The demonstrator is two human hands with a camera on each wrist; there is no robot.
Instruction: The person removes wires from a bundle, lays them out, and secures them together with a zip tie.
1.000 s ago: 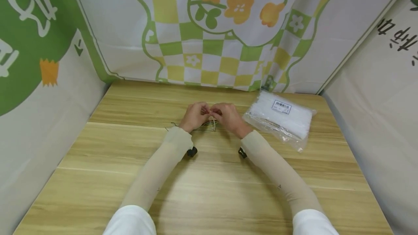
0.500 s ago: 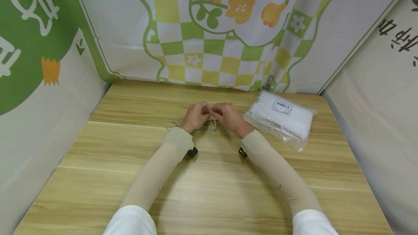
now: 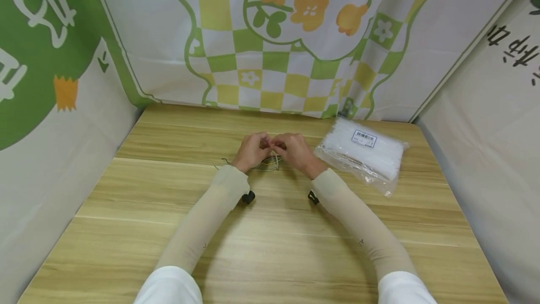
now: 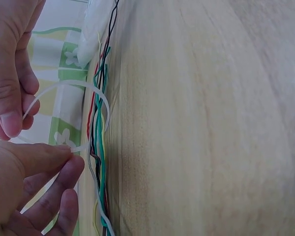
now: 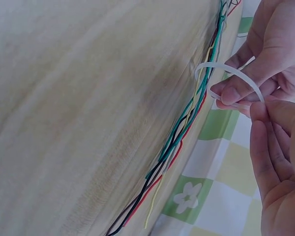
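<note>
A white zip tie (image 4: pixel 64 82) curves in a loop around a bundle of thin coloured wires (image 4: pixel 100 147), green, red, black, yellow and grey. My left hand (image 3: pixel 251 150) pinches one end of the tie close beside the wires, between thumb and forefinger. The tie's other end is pinched by my right hand (image 3: pixel 297 154), as the right wrist view shows, where the strap (image 5: pixel 238 73) arches over the bundle. Both sets of fingertips meet almost together in the head view. The wires lie along the wooden table (image 3: pixel 270 238), partly hidden behind the hands there.
To the right of the hands lies a clear plastic bag (image 3: pixel 358 149) full of white strips, with a barcode label. A checked green and yellow curtain (image 3: pixel 274 79) hangs behind the table's back edge. Printed fabric walls (image 3: pixel 114 102) stand on both sides.
</note>
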